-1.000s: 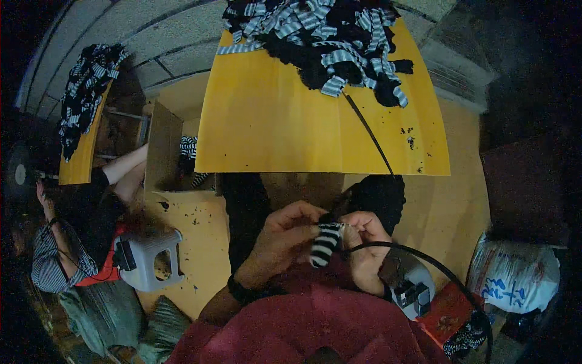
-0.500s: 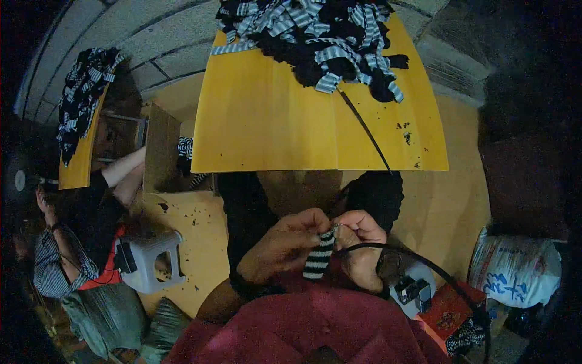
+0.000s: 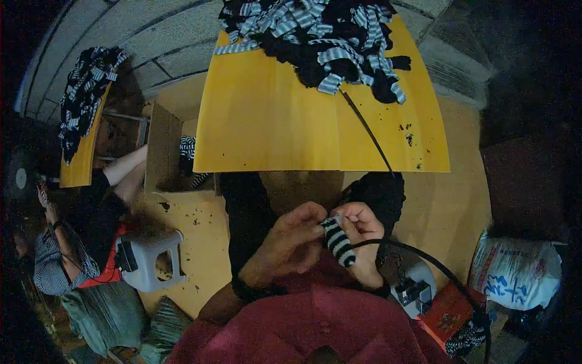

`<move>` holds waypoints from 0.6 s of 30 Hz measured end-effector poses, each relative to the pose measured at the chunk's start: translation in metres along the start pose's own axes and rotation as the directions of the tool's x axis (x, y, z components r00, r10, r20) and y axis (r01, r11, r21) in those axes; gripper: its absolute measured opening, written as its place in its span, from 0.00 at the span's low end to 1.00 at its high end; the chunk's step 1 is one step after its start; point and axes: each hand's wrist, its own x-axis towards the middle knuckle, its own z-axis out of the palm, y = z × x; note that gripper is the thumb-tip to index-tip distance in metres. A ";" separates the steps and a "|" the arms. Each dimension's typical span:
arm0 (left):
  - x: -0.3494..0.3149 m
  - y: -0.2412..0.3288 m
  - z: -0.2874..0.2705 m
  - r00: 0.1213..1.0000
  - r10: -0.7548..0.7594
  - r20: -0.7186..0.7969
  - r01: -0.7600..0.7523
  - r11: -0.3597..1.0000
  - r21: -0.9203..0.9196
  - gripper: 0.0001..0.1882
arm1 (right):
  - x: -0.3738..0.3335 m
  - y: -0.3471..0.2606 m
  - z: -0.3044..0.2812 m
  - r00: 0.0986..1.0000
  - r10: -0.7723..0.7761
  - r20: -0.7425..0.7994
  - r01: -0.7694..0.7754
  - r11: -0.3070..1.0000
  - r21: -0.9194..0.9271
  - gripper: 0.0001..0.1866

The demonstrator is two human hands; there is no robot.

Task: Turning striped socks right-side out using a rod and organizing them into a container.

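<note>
Over my lap, my left hand (image 3: 293, 238) and my right hand (image 3: 362, 239) meet, each with fingers pinched at the upper end of a small black-and-white striped knitted piece (image 3: 337, 241). It hangs down between them, slanting toward my right palm, and looks like a narrow tube with a rounded dark end. A black cable (image 3: 418, 249) runs in from the right and passes behind or into my right hand. Whether the fingers hold anything besides the knit edge is too small to make out.
A yellow table (image 3: 267, 121) stands ahead, bearing a heap of black and striped knitted pieces (image 3: 303, 36) and a thin dark rod (image 3: 368, 130). At left are a cardboard box (image 3: 163, 151), a grey stool (image 3: 148, 261) and a seated person (image 3: 63, 255). A white sack (image 3: 515, 273) lies right.
The striped knitted piece has swung from hanging nearly straight down to slanting toward my right palm. Both hands have shifted slightly, still pinching its upper end.
</note>
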 end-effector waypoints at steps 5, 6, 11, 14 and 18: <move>0.008 -0.005 -0.002 0.975 -0.119 0.189 0.184 0.906 -0.382 0.08 | 0.004 0.014 -0.007 0.987 0.148 0.067 -0.158 0.969 0.190 0.04; 0.010 -0.005 0.003 0.976 -0.114 0.187 0.179 0.908 -0.380 0.08 | 0.005 0.012 -0.004 0.989 0.120 0.086 -0.133 0.979 0.153 0.03; 0.010 0.011 0.013 0.998 -0.049 0.026 0.055 0.899 -0.435 0.16 | 0.008 0.007 -0.011 0.989 0.145 0.039 -0.150 0.954 0.258 0.09; 0.009 0.010 -0.002 0.997 -0.069 0.029 0.073 0.983 -0.169 0.19 | 0.014 0.001 -0.012 0.979 0.192 0.065 -0.202 0.936 0.288 0.09; 0.010 0.024 0.017 0.954 0.290 -0.080 -0.234 0.882 0.409 0.21 | 0.019 -0.002 -0.011 0.978 0.201 0.060 -0.209 0.931 0.299 0.10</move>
